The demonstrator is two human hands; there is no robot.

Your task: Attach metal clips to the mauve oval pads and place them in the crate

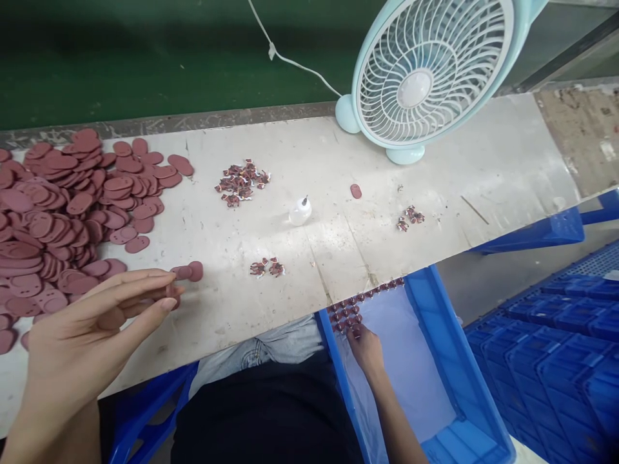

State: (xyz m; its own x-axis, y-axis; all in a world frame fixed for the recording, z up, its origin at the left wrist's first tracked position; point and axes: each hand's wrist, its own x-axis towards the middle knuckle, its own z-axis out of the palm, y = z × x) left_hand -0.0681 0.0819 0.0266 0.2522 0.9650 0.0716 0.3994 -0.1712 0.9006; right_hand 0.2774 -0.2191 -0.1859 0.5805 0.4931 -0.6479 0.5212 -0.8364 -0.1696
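your left hand point(99, 322) is raised over the near edge of the surface point(227, 241), thumb and fingers pinching an oval disc point(169, 293) that shows nearly edge-on, so its long axis is hard to read. just past those fingertips, two loose discs point(195, 271) lie overlapping on the surface, and the big heap of discs point(62, 219) spreads to the left and beyond, much nearer your left hand than your right.

your right hand point(368, 351) is low inside the blue bin point(447, 338), its fingers drawn in at a dark piece at the near end of the rows of small brown pieces point(344, 314); you can't tell from here whether it grips that piece or only touches it.

the relation that counts, as far as one can judge, is the gap between your hands: the bin sits below and to the right of the disc you hold, with the small brown figures point(267, 267) on the surface between, slightly nearer your left fingertips. the clear bottle point(300, 212) stands beyond those figures, its dark tip up. farther right, a lone disc point(356, 191) lies flat, its long axis pointing roughly away from you.
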